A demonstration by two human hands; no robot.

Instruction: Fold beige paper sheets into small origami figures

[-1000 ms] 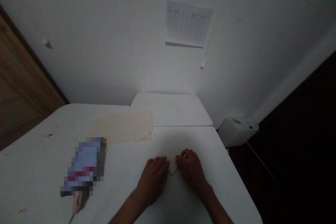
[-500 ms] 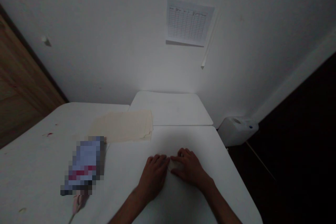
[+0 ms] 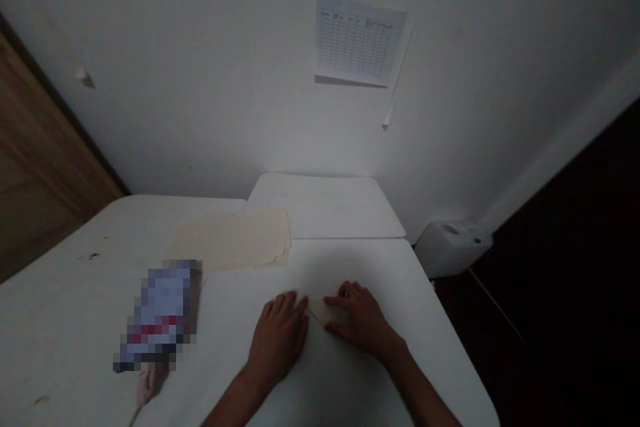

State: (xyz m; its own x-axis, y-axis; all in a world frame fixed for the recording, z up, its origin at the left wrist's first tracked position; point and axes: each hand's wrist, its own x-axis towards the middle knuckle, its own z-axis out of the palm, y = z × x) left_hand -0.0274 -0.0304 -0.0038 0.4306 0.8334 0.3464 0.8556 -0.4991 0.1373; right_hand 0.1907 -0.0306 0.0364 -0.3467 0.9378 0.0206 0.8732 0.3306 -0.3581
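A small cream piece of folded paper [image 3: 321, 311] with a pointed left end lies on the white table between my hands. My right hand [image 3: 367, 321] grips it from the right, index finger on its upper edge and thumb on its lower edge; its other fingers are curled. At the paper's left tip rests the index finger of my left hand [image 3: 279, 337]. That hand lies palm down with its fingers stretched out and holds nothing. Part of the paper is hidden under my right hand.
Several cream sheets [image 3: 235, 239] lie stacked behind, to the left. A blurred blue item [image 3: 161, 310] with a pink piece [image 3: 146, 383] is at the left. A white jug [image 3: 453, 247] stands beyond the right table edge. A printed chart [image 3: 357, 40] hangs on the wall.
My left hand has slid left, away from my right hand, uncovering more of the folded paper. My right hand stays almost in place on it.
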